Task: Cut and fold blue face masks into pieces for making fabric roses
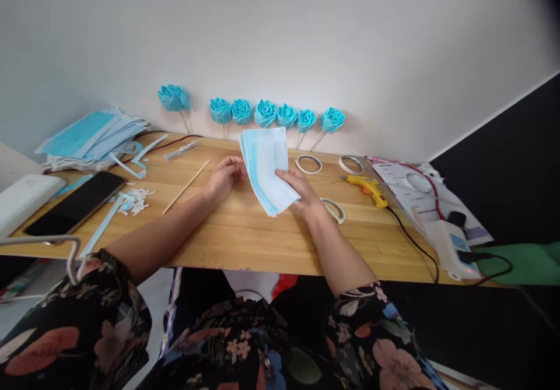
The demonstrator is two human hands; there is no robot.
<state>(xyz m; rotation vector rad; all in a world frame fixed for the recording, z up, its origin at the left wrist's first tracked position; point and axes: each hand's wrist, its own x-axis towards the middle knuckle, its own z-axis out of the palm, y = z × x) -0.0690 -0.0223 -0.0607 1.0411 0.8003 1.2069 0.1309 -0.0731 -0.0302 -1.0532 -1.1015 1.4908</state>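
A small stack of light blue mask sheets [268, 168] is held upright above the middle of the wooden table [262, 238]. My right hand [301, 190] grips its lower right edge, fingers closed on it. My left hand [225, 175] touches the stack's left edge with curled fingers. A thin wooden stick [186, 186] lies just left of my left hand.
Several blue fabric roses [265, 113] lean on the wall. A pile of masks [90, 136] lies far left, a black phone [76, 203] and a white box [24, 199] near it. Tape rolls [308, 164], a yellow glue gun [370, 189] and a power strip [450, 247] sit right.
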